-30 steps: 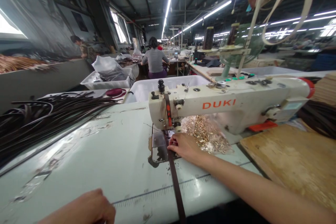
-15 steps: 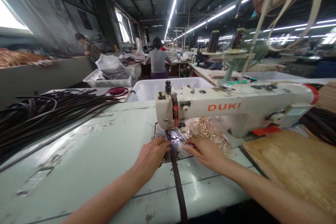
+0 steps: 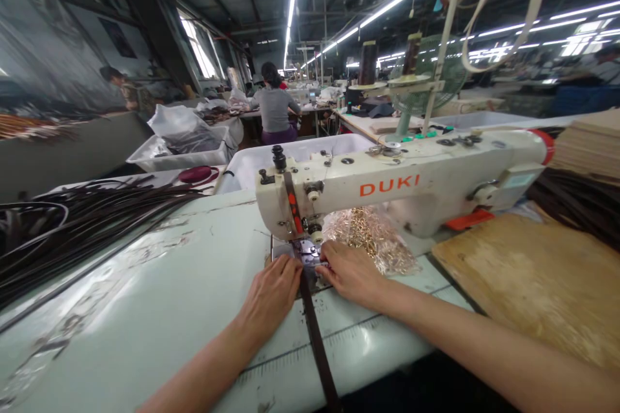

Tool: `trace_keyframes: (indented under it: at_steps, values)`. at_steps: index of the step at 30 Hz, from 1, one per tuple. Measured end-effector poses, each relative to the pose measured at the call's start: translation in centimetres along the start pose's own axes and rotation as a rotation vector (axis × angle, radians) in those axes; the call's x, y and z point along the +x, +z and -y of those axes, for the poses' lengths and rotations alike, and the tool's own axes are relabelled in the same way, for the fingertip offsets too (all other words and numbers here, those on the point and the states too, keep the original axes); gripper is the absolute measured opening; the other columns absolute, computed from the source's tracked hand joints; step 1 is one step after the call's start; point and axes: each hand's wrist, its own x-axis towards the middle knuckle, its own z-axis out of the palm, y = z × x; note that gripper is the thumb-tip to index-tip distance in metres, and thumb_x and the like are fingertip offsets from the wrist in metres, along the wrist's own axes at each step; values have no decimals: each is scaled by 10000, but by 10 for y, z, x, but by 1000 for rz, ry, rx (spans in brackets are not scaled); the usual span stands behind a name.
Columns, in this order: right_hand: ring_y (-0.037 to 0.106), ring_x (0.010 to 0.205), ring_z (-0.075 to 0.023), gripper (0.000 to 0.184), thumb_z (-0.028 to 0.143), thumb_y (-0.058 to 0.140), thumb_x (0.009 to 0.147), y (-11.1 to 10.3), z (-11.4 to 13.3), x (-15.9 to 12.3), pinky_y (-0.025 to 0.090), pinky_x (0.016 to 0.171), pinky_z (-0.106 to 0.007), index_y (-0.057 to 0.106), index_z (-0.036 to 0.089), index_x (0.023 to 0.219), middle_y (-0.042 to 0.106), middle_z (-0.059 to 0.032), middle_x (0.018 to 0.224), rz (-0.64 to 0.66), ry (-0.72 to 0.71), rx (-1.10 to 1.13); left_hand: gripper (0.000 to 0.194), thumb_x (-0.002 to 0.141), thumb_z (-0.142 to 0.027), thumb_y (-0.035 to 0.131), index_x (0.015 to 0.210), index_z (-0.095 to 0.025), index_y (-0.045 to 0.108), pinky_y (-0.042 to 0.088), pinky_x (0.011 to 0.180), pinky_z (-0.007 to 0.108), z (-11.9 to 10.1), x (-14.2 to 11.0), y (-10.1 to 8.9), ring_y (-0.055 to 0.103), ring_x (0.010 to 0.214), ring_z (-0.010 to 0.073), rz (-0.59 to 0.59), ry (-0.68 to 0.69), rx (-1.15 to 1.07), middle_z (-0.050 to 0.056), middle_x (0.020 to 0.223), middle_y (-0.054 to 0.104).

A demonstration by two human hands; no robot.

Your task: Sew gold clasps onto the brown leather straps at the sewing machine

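A long dark brown strap (image 3: pixel 317 342) runs from the front edge of the table up under the head of a white sewing machine (image 3: pixel 339 187) marked DUKI. My left hand (image 3: pixel 274 287) lies beside the needle plate, its fingers together and pressing the strap at its left edge. My right hand (image 3: pixel 351 271) is to the right of the plate, with thumb and fingers curled together close to the presser foot. Whatever sits in that pinch is hidden. Behind my right hand lies a clear bag of gold-coloured metal pieces (image 3: pixel 371 232).
Many dark straps (image 3: pixel 106 219) lie at the left, near a dark red coil (image 3: pixel 198 174). A wooden board (image 3: pixel 527 290) is on the right. White bins (image 3: pixel 237 168) stand behind the table. A thread stand (image 3: pixel 411 80) rises behind the machine. A co-worker (image 3: pixel 276 106) sits ahead.
The view has turned slightly right, so the scene sits further left. My right hand is nearer the presser foot. My left hand stays on the strap.
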Motion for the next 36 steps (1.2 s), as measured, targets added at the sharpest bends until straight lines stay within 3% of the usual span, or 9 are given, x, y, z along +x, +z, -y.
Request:
trace_keyframes:
  at_steps: [7, 18, 21, 23, 26, 28, 31, 34, 36]
  values:
    - [577, 893, -230, 180, 314, 480, 929, 1, 11, 2, 414, 630, -306, 506, 163, 1023, 608, -59, 999, 14, -28, -74, 238, 969, -102, 306, 981, -131, 542, 494, 774, 350, 1, -4, 5, 531, 861, 210, -19, 111, 108, 77, 906, 521]
    - [579, 893, -234, 140, 182, 456, 902, 5, 23, 6, 403, 607, -305, 507, 158, 1029, 615, -61, 986, -14, -4, -69, 297, 963, -96, 269, 913, -137, 559, 458, 668, 310, -4, -4, 9, 504, 794, 214, 11, 128, 249, 64, 850, 480]
    - [599, 867, -222, 116, 253, 466, 922, 4, 14, 6, 395, 613, -295, 514, 171, 989, 628, -45, 961, -13, 22, -49, 304, 961, -88, 267, 932, -137, 565, 468, 675, 313, 3, -5, -3, 520, 841, 223, 29, 154, 255, 67, 884, 507]
    - [612, 810, -213, 187, 337, 428, 956, 0, 4, 4, 389, 610, -293, 519, 174, 971, 638, -43, 927, -10, 54, -38, 303, 973, -108, 267, 978, -140, 568, 477, 671, 304, 11, -8, -18, 544, 859, 215, 24, 78, 238, 67, 936, 535]
    - [616, 750, -217, 393, 534, 433, 930, -8, -12, -1, 389, 604, -298, 533, 167, 1030, 645, -51, 889, 18, 83, 11, 231, 995, -262, 363, 1030, -183, 578, 506, 691, 306, 15, -19, -36, 587, 825, 188, 59, -122, 91, 42, 977, 573]
    - [615, 761, -215, 448, 598, 492, 876, -10, -16, -4, 400, 628, -294, 569, 185, 1032, 645, -37, 866, 57, 62, 49, 241, 953, -391, 484, 1110, -234, 578, 513, 830, 351, 10, -27, -40, 586, 949, 211, 102, -117, -53, 42, 1093, 573]
    - [602, 859, -179, 181, 353, 550, 903, -5, -13, -7, 423, 713, -279, 609, 261, 1047, 630, -3, 952, 97, -100, 63, 473, 891, -526, 543, 1295, -286, 486, 434, 1007, 444, -4, -36, -33, 469, 1190, 277, 154, -24, -188, 68, 1322, 464]
    - [539, 1020, -185, 419, 163, 579, 832, 7, -5, -9, 446, 795, -294, 526, 305, 1222, 583, 3, 1117, 93, -279, 49, 589, 882, -574, 514, 1378, -279, 396, 401, 1036, 500, -11, -39, -25, 393, 1268, 306, 234, -11, -223, 90, 1399, 393]
    - [498, 1068, -202, 501, 144, 585, 810, 14, -2, -9, 467, 806, -317, 481, 289, 1278, 566, -6, 1153, 86, -297, 26, 630, 878, -553, 525, 1407, -258, 352, 379, 1047, 524, -10, -37, -23, 352, 1299, 318, 274, -11, -221, 106, 1430, 354]
